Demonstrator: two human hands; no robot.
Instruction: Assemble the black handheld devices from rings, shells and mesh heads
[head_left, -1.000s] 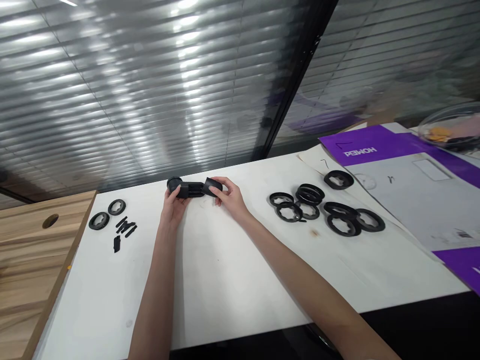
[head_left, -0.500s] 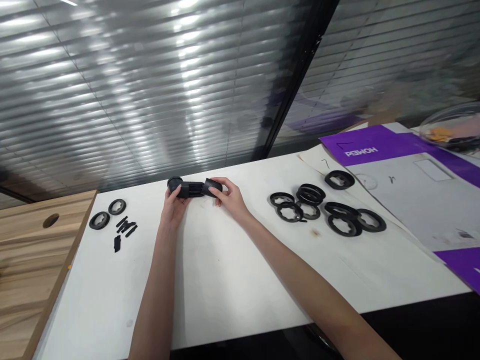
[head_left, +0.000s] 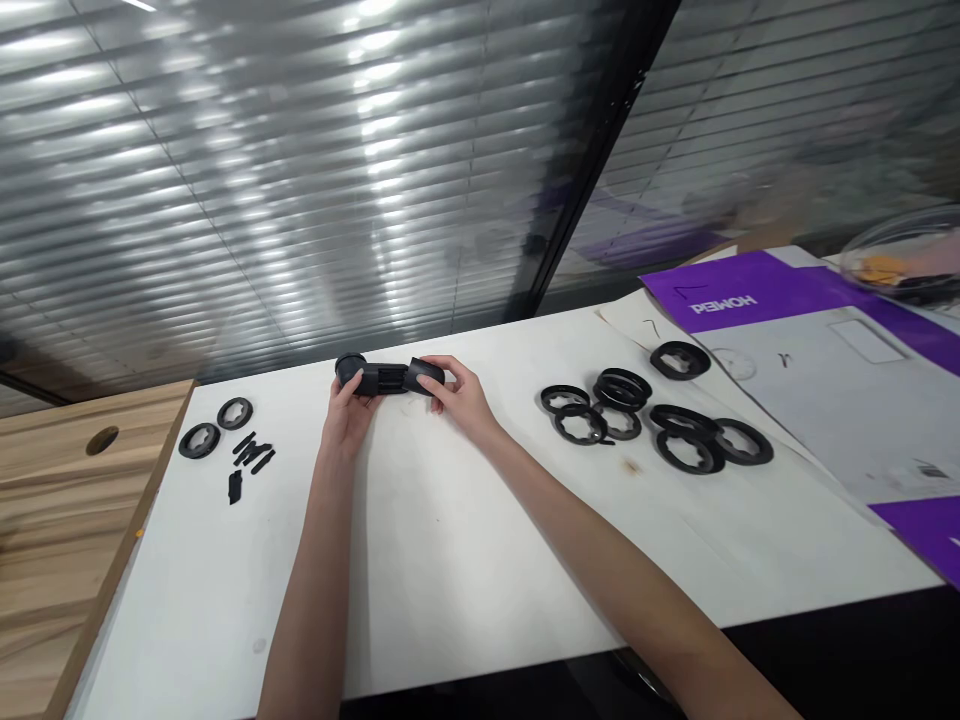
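Still little change from a sec ago: L hand (head_left: 346,415) and R hand (head_left: 461,398) both firmly grasp black plastic assembly (head_left: 386,378), one at each end, over far side of white table (head_left: 450,580). Black rings (head_left: 619,420) lie to right, small black pieces (head_left: 247,455) to left, all unmoved.

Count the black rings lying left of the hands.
2. One black ring lies flat on the white table near the wooden board; the second black ring lies flat just beyond it, not touching. None appear hidden.
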